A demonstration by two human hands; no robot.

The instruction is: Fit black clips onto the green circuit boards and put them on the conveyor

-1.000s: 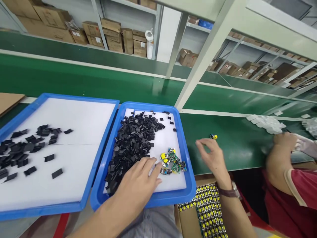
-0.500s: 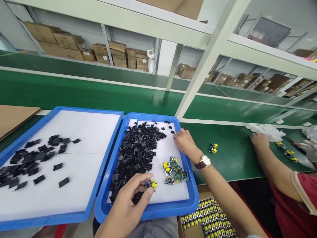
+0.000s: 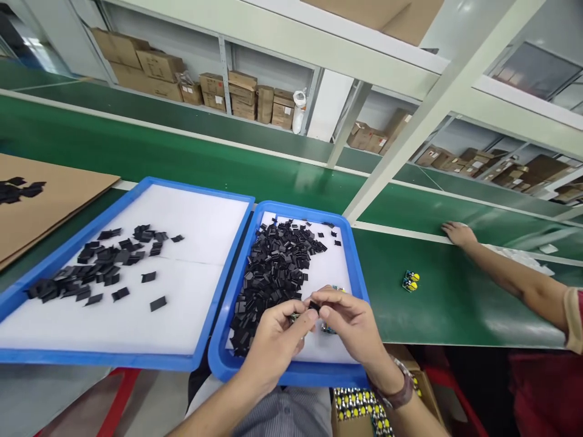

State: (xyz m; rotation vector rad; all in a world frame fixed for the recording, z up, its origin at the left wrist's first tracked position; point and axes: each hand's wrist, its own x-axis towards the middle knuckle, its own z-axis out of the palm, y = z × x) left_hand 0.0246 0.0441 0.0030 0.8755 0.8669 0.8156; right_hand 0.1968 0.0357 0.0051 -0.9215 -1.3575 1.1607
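Note:
Over the right-hand blue tray (image 3: pixel 359 261) my two hands meet, fingertips nearly touching. In my left hand (image 3: pixel 273 346), closed, is a small circuit board (image 3: pixel 294 317), mostly covered by the fingers. My right hand (image 3: pixel 355 328) pinches a small black folded piece (image 3: pixel 314 306) against that board; whether it is fitted on cannot be made out. A heap of similar black pieces (image 3: pixel 277 261) fills the tray's left side. More circuit boards (image 3: pixel 327 328) lie on the white liner, largely hidden behind my right hand.
To the left, another blue tray (image 3: pixel 204 321) holds scattered black pieces, beside cardboard (image 3: pixel 68 188). A yellow-topped board (image 3: pixel 410 280) lies on the green bench (image 3: pixel 437 315). A box of boards (image 3: pixel 359 403) stands below. At right, a co-worker's hand (image 3: pixel 460 233) reaches over the bench.
My right hand has come from the tray's far right edge to my left hand, now with a black piece. The co-worker's hand has moved away from the white pieces. The view has shifted.

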